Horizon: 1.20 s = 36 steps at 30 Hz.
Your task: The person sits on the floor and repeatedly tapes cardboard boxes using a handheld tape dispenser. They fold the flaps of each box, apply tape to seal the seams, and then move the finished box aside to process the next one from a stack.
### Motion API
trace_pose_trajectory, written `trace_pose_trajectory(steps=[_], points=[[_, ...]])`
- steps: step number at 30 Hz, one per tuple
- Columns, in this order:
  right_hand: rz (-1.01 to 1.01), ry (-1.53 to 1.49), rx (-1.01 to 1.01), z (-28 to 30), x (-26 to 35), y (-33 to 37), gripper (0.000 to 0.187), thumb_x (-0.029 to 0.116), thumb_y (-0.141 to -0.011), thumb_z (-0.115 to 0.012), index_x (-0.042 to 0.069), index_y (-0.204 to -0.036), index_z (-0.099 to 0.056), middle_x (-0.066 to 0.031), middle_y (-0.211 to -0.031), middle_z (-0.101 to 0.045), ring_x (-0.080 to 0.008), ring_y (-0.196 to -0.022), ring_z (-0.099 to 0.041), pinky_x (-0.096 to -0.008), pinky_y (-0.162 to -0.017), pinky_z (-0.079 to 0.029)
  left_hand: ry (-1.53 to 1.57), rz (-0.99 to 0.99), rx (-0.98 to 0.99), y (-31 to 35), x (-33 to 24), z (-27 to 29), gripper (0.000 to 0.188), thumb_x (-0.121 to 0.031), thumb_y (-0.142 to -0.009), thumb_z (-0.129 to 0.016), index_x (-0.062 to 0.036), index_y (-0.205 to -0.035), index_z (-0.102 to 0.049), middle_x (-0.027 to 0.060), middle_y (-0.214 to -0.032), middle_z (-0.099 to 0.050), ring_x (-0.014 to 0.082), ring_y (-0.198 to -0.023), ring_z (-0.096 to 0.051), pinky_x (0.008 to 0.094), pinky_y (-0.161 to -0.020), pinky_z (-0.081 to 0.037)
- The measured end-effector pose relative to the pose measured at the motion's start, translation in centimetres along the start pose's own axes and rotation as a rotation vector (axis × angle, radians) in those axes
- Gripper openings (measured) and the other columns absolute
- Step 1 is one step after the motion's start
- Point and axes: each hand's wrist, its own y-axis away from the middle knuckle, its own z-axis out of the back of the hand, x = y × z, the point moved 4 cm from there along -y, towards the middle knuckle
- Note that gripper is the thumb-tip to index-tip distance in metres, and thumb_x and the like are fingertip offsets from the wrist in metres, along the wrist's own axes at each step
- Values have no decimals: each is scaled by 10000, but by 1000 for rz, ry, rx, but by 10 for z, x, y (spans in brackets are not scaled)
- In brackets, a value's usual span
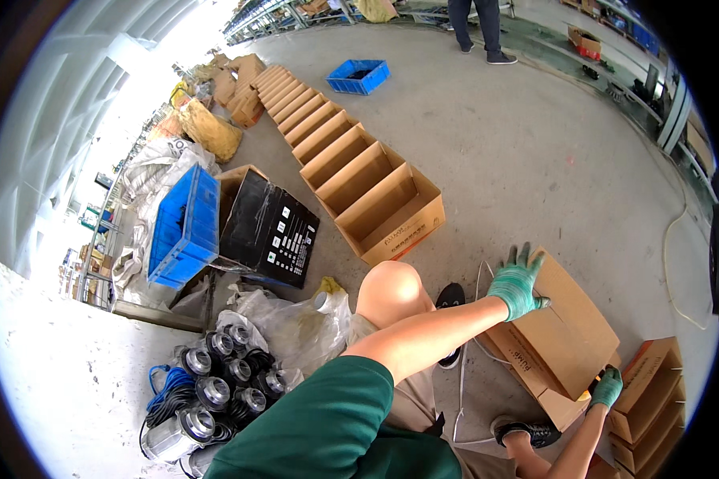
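Note:
A brown cardboard box (571, 319) lies on the floor by my feet, at the lower right. My left hand (518, 287), in a green glove, rests on its far left corner with fingers spread. At the box's near right end my right hand (607, 389), also gloved in green, has its fingers curled. A small dark thing with a yellow-orange part shows beside those fingers; its kind is too hidden to tell. A thin white strap (461, 383) runs on the floor along the box's left side.
Open cardboard boxes (387, 203) stand in a long row ahead; more boxes (651, 399) stand at right. Left are a blue crate (185, 227), a black box (268, 231) and several metal pumps (213, 391) with cables. Another blue crate (358, 77) and a person (479, 24) are farther off.

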Motion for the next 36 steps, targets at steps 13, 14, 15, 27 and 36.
trace_pose_trajectory(steps=[13,14,15,27,36], points=[[62,-200,440,-55,64,77,529,365,-997,-553,50,-1417,-482,-70,-1366,-531,-211,-1256,-490,-349,-1047,-411,668,181,-119,-61,95,-51,773,-635,-977,-446,-4,-1423,-402,230,-1265,-610,310,-1205,-581,439,-1035,-438],[150,-274,478,-52,98,97,520,339,-996,-555,54,-1423,-476,-69,-1376,-526,-210,-1262,-489,-348,-1045,-415,841,124,-158,-60,97,-41,744,-646,-983,-427,-10,-1367,-456,199,-1224,-630,286,-1167,-594,427,-1027,-442],[293,-158,432,-10,116,83,539,312,-984,-570,64,-1447,-447,-69,-1409,-508,-220,-1268,-495,-360,-1050,-415,1138,13,-105,-59,54,-6,692,-636,-987,-439,-14,-1280,-518,163,-1166,-644,257,-1120,-599,412,-1019,-447],[230,69,-73,212,171,164,474,343,-1018,-522,118,-1434,-484,-59,-1416,-543,-244,-1258,-519,-367,-1020,-453,1385,-757,82,18,-138,96,434,-387,-1050,-505,-54,-1313,-597,52,-1240,-637,141,-1176,-560,312,-1060,-426],[193,319,-346,383,61,313,388,289,-979,-548,55,-1289,-560,-125,-1317,-596,-298,-1186,-575,-490,-987,-507,784,-965,266,70,-236,63,463,-332,-999,-582,-134,-1416,-542,59,-1459,-533,192,-1304,-528,352,-1097,-423]])
